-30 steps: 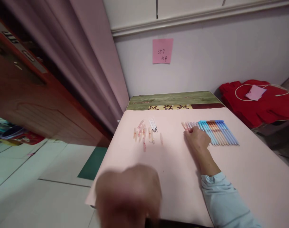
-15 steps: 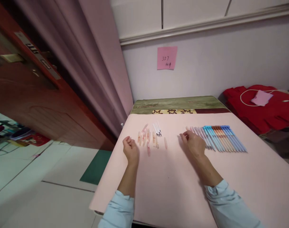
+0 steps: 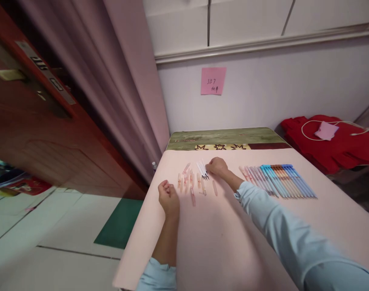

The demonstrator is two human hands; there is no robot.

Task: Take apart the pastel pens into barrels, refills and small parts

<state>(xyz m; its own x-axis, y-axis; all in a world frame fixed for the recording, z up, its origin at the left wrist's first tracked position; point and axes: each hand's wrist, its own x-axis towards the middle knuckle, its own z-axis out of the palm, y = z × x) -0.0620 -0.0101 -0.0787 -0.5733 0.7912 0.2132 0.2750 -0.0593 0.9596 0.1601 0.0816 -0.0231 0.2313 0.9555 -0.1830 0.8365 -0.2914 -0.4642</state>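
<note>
My right hand [image 3: 217, 166] reaches the white pen refills [image 3: 202, 169] with dark tips. Its fingers are pinched together at the upper right end of that small bundle, on a refill at its edge. To the left, my left hand [image 3: 169, 198] rests at the table's left side with its fingers curled in. I see nothing in it. Between the hands lie several clear pink and yellowish pen barrels and parts [image 3: 186, 180]. One pinkish barrel [image 3: 215, 188] lies apart, below the refills.
On the right, pens [image 3: 281, 182] in pink, blue and orange lie side by side in a row. They rest on a pale pink table [image 3: 208, 242]. A red cloth [image 3: 332, 151] with a white cable is beyond the right edge. A red-brown door [image 3: 66, 153] stands left.
My right hand has moved left and away from me, from beside the row of pens to the refills. My left hand has stayed almost in place, still curled. The view has shifted slightly.
</note>
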